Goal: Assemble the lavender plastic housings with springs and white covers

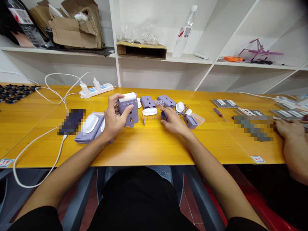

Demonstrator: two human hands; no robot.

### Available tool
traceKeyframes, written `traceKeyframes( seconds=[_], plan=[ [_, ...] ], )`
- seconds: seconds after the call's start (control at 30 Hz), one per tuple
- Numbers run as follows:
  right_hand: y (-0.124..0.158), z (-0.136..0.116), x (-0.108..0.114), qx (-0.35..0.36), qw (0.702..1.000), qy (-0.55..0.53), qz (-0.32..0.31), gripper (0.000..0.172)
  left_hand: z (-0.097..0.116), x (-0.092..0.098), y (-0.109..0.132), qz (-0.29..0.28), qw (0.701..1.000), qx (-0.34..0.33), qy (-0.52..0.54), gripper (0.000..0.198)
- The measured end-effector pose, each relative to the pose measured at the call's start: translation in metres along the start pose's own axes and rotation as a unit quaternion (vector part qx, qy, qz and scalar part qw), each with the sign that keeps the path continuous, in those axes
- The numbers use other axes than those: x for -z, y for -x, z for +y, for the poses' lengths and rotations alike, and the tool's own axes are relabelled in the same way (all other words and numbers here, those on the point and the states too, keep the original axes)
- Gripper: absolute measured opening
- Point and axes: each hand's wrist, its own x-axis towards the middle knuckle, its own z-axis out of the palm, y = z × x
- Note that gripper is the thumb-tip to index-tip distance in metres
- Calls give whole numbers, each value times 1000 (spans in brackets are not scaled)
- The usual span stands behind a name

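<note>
Casing: lavender plastic casing (128, 112), upright, just left of center, cutout in its lower face
Cap: white rounded cap (127, 97), seated in the casing's top
Small part: lavender piece (164, 116), right of center, partly hidden

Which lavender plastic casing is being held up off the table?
The casing in the left hand, white cap on top; the others lie on the table.

Your left hand (113, 118) grips a lilac plastic casing (128, 112), matt and smooth; its white plastic cap (127, 97) looks smooth with a slight sheen; the coil spring (151, 118) is shiny bare metal; the tabletop (144, 150) is glossy yellow, laminate or varnished wood, can't tell which; the cardboard (77, 33) on your shelf is rough, torn brown board; the water bottle (185, 32) is clear glossy plastic.
</note>
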Motion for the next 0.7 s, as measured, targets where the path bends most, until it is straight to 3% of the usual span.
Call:
traceKeyframes(
  seconds=[0.3, 0.47, 0.57, 0.7],
  plan=[
    [-1, -3, 1, -19, 999, -7, 30, 69, -2, 0, 1, -8, 999, -20, -27, 50],
    [-4, -6, 2, -45, 995, -59, 73, 58, -1, -1, 6, -40, 998, -19, -51, 48],
    [-6, -9, 1, -86, 980, -143, 108, 56, -1, -3, 11, -71, 996, -3, -58, 51],
    [-9, -14, 1, -131, 942, -256, 172, 69, 1, -7, 17, -112, 992, 34, -37, 57]
  ],
)
